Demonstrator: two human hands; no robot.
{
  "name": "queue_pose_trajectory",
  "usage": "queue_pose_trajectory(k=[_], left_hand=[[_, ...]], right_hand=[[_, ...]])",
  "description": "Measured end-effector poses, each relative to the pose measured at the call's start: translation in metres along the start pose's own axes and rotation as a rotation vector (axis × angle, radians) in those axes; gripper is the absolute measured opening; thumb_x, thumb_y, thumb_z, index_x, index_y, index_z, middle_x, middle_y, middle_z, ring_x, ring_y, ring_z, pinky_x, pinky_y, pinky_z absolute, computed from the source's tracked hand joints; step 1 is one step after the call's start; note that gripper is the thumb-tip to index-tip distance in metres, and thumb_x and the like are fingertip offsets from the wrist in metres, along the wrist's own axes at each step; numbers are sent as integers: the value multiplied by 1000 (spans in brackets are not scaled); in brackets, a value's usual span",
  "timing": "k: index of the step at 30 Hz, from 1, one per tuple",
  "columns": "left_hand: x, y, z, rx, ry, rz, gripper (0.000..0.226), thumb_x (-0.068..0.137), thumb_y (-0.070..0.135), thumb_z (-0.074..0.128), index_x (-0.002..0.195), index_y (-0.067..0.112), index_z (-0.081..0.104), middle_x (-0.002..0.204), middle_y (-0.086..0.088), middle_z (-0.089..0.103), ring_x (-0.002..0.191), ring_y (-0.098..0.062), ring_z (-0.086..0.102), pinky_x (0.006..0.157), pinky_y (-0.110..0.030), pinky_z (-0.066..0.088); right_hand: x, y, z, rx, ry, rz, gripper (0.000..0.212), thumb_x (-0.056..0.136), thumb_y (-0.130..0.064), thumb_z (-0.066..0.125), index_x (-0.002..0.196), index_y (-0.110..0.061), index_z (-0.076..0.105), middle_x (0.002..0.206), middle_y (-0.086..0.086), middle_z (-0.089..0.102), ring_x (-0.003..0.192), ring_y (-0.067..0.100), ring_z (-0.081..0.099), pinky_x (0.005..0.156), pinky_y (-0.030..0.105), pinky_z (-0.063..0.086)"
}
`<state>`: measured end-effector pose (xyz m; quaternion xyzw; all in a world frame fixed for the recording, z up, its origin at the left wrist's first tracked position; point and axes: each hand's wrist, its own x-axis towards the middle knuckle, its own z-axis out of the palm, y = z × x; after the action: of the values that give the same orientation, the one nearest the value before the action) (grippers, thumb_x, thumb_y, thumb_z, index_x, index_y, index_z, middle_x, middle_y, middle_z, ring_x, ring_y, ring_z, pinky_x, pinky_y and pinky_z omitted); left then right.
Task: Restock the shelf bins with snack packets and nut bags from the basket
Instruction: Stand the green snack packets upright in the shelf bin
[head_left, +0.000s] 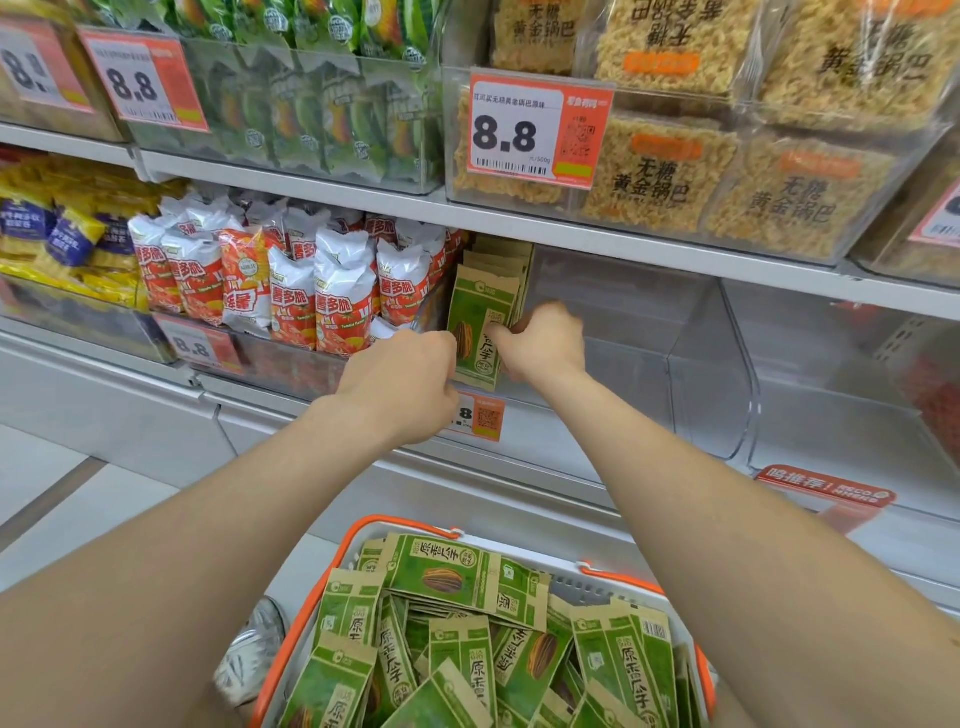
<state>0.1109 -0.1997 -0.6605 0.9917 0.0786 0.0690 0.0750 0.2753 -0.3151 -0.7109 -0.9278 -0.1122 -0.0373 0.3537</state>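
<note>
Snacks (291, 296) in red and white bags fill the middle shelf's bin, left of the hands. Left hand (410, 382), fingers curled, grips the left edge of the front seed packet (480, 332). This packet stands upright at the left end of a clear bin (711, 364), with a row of like packets close behind it. Right hand (545, 343), fingers also curled, pinches the same packet's right edge, thumb on its face. Lower down, between the forearms, an orange-rimmed basket (405, 522) holds a loose heap (441, 571) of the same green packets, lying flat and overlapping at many angles.
</note>
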Motion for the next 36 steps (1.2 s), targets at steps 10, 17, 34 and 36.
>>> queue_pose_trajectory(k=[10, 17, 34, 36], left_hand=[[-12, 2, -6, 4, -20, -14, 13, 92, 31, 60, 84, 21, 57, 82, -1, 62, 75, -28, 63, 71, -46, 60], [-19, -2, 4, 78, -450, 54, 26, 96, 41, 60, 99, 19, 73, 97, -1, 69, 91, -25, 65, 81, -37, 56], [-10, -14, 45, 285, -795, 137, 33, 103, 33, 57, 133, 22, 65, 138, -5, 65, 124, -28, 63, 104, -42, 53], [-7, -16, 47, 291, -796, 149, 33, 103, 32, 55, 132, 19, 67, 137, -8, 65, 125, -30, 63, 103, -42, 53]], right_hand=[[-29, -2, -30, -27, 21, -40, 40, 88, -52, 69, 91, -12, 68, 85, 3, 67, 78, 25, 62, 63, 31, 48], [-91, -33, -53, -259, -130, -570, 21, 79, -36, 55, 68, -20, 63, 64, -1, 64, 63, 23, 62, 57, 35, 55], [-163, 38, 66, -820, -989, -633, 56, 104, -28, 57, 150, -3, 35, 132, 19, 56, 105, 34, 60, 83, 42, 55], [-168, 48, 90, -745, -973, -568, 73, 101, -26, 62, 157, -4, 21, 136, 20, 53, 114, 39, 61, 85, 44, 55]])
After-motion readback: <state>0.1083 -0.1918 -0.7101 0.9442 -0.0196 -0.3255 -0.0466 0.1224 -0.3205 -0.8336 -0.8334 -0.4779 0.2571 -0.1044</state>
